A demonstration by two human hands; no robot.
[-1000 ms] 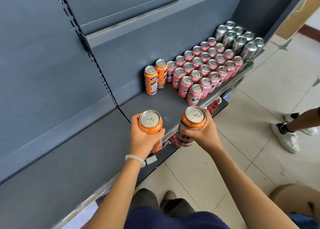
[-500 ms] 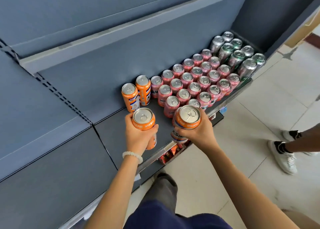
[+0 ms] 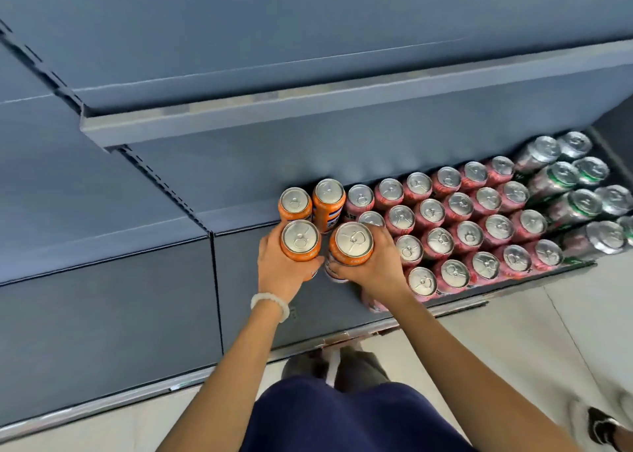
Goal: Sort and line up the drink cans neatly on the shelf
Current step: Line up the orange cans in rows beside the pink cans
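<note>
My left hand (image 3: 282, 273) grips an orange can (image 3: 300, 241) upright over the grey shelf (image 3: 260, 318). My right hand (image 3: 378, 268) grips a second orange can (image 3: 352, 244) right beside it. Both held cans sit just in front of two orange cans (image 3: 295, 204) standing against the back panel. To the right stand several rows of pink cans (image 3: 459, 237), then silver-green cans (image 3: 579, 191) at the far right. Whether the held cans touch the shelf is hidden by my hands.
An upper shelf edge (image 3: 308, 109) overhangs the cans. The shelf section to the left (image 3: 102, 314) holds nothing. A pink can (image 3: 375, 302) shows below my right wrist. Tiled floor (image 3: 513, 331) lies in front, and another person's shoe (image 3: 603, 427) is at the bottom right.
Both hands carried their orange cans forward onto the shelf, up to the two orange cans at the back. The view swung so I face the shelf more squarely.
</note>
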